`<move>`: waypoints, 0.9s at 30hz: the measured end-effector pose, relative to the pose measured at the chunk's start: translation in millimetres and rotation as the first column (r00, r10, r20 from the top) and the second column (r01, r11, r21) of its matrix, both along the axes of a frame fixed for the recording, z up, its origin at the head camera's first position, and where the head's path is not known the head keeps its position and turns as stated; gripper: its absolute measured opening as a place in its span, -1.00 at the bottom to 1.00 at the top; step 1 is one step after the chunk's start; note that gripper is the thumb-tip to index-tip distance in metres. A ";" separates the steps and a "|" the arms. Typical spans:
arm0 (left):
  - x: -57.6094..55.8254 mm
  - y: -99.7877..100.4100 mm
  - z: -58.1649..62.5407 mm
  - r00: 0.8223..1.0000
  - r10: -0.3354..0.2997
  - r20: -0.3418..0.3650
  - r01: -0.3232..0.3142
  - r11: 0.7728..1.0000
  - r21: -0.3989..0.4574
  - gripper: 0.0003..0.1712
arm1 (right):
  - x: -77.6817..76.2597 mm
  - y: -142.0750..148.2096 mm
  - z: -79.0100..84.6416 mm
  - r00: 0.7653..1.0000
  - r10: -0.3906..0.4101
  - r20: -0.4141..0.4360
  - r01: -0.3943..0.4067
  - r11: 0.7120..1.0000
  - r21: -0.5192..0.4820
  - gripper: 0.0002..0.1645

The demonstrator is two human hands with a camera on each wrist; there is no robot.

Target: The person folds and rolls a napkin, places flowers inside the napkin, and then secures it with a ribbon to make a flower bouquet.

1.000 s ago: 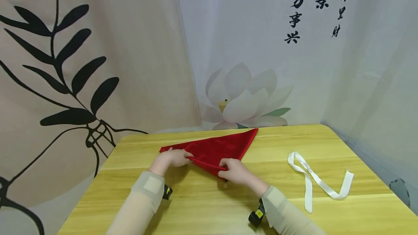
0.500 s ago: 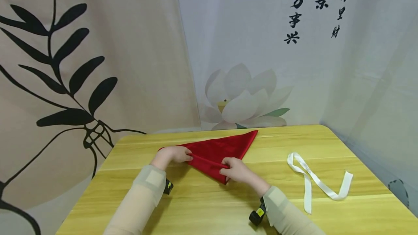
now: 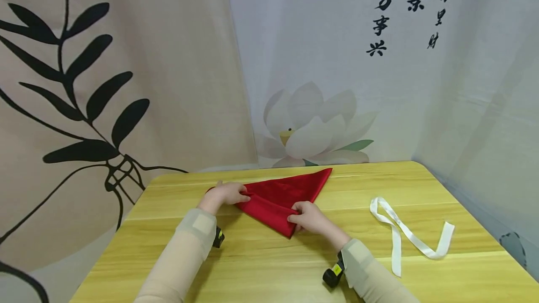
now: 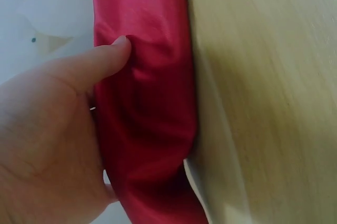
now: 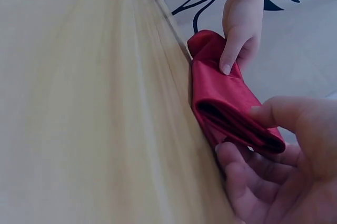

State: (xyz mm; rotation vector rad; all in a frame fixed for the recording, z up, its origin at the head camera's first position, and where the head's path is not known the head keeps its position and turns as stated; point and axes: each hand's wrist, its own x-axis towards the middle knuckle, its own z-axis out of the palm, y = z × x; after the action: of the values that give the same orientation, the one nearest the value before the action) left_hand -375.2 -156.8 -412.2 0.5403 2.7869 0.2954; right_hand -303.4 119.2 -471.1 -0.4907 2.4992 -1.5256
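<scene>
A shiny red cloth [image 3: 269,212] lies on the wooden table, its near side folded over into a flat band and its far corner pointing to the back right. My left hand [image 3: 227,194] pinches the left part of the fold; in the left wrist view its thumb [image 4: 108,58] presses on top of the cloth. At the right end of the band, my right hand [image 3: 310,219] pinches the fold between thumb and fingers. The right wrist view shows the open layered end of the folded cloth [image 5: 226,95], with fingers [image 5: 247,174] beneath it.
A white ribbon [image 3: 414,235] lies loosely bent on the right side of the yellow wooden table [image 3: 261,270]. Behind the table's back edge hangs a pale curtain [image 3: 189,83] with printed leaves, a lotus and black characters.
The near edge of the red cloth has been folded further over, making a wider band. Both hands have shifted slightly, the right one to the right, and keep hold of the cloth.
</scene>
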 end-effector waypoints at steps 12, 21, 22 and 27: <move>-16.4 -9.5 -13.3 0.990 0.097 -0.102 -0.095 0.995 0.027 -0.59 | -4.7 7.4 -5.9 0.998 -0.013 0.056 0.013 1.000 0.015 -0.85; -15.5 -22.3 -16.0 0.971 0.187 -0.147 -0.174 0.980 0.097 -0.57 | -4.9 7.3 -5.5 0.998 -0.020 0.066 0.019 1.000 0.024 -0.85; -15.0 -24.2 -15.6 0.969 0.204 -0.143 -0.188 0.975 0.118 -0.58 | -4.8 7.3 -5.3 0.997 -0.022 0.070 0.020 1.000 0.023 -0.85; -14.6 -35.1 -16.0 0.962 0.257 -0.098 -0.231 0.948 0.220 -0.50 | -4.8 7.7 -5.1 0.996 -0.027 0.088 0.026 1.000 0.016 -0.85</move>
State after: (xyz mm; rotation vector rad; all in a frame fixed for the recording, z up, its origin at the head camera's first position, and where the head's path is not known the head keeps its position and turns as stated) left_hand -389.8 -191.9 -428.2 0.2629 2.9669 0.6313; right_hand -308.2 126.9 -476.2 -0.3805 2.4578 -1.5032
